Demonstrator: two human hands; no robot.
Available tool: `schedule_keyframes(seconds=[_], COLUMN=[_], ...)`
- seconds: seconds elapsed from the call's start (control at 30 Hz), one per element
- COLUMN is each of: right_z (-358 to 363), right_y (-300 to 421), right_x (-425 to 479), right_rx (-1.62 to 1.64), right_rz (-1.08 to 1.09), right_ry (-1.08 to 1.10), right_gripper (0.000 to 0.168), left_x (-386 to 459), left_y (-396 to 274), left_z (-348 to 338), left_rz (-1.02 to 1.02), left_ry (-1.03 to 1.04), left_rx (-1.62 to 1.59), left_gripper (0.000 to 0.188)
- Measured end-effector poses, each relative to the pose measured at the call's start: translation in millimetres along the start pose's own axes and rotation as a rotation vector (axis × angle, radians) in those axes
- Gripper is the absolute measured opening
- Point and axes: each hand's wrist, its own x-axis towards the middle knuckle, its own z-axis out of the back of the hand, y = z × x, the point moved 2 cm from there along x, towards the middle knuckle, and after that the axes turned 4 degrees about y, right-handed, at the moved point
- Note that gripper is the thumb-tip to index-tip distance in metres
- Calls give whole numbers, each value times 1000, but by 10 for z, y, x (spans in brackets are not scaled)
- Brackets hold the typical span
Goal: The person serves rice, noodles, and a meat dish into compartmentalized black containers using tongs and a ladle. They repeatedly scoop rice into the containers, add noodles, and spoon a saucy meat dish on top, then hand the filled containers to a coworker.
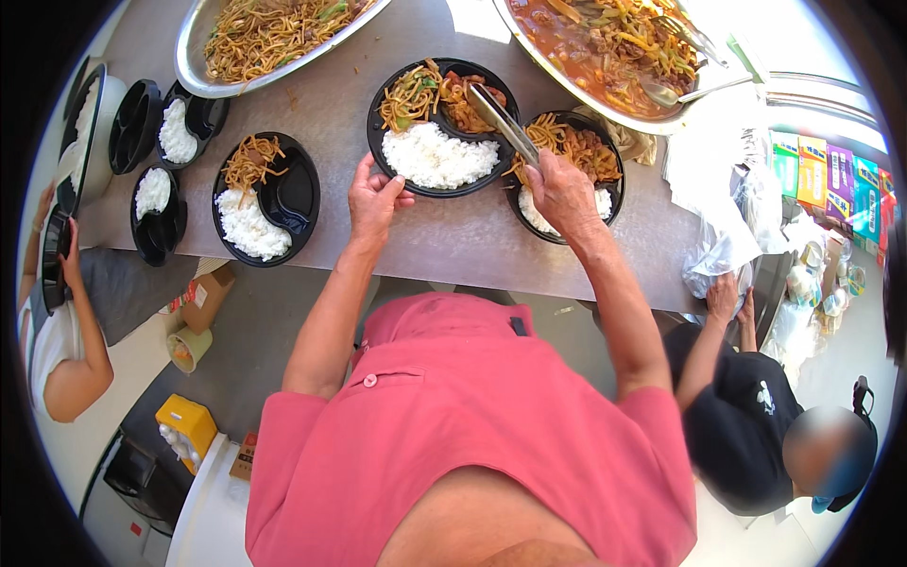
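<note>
My left hand (378, 196) grips the near-left rim of a round black divided food container (373, 135). White rice (439, 157), noodles with greens (411, 97) and a reddish stew portion (464, 106) fill its sections. In my right hand (565, 190) is a pair of metal tongs (499, 120), its tips at the stew portion. Below that hand stands a second filled black container (615, 186), partly hidden by my hand and wrist. Left of my left hand, another black container (306, 202) holds rice and noodles, with one section bare.
A large metal bowl of noodles (283, 42) and one of stew (602, 49) with serving utensils stand at the back. Several black containers (159, 216) are on the left. A co-worker's hands (67, 251) hold a container there; another person (737, 404) handles plastic bags (716, 262) at right.
</note>
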Motion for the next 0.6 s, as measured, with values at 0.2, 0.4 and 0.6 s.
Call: schedule_keyframes(seconds=[0.2,0.4,0.6], right_z=[30,463,1228], right_y=[-110,-20,-410], right_x=[-36,-225,-328], right_rx=[21,185,43], right_rz=[-42,-42,-198], right_ry=[-26,-118,-210], right_gripper=[19,17,19], left_x=[-4,12,21], left_y=[-17,38,58], left_z=[-17,-2,-47], left_rz=[-16,-23,-18], left_ry=[3,12,14], left_rx=[-22,-37,-41], left_gripper=[58,58,61])
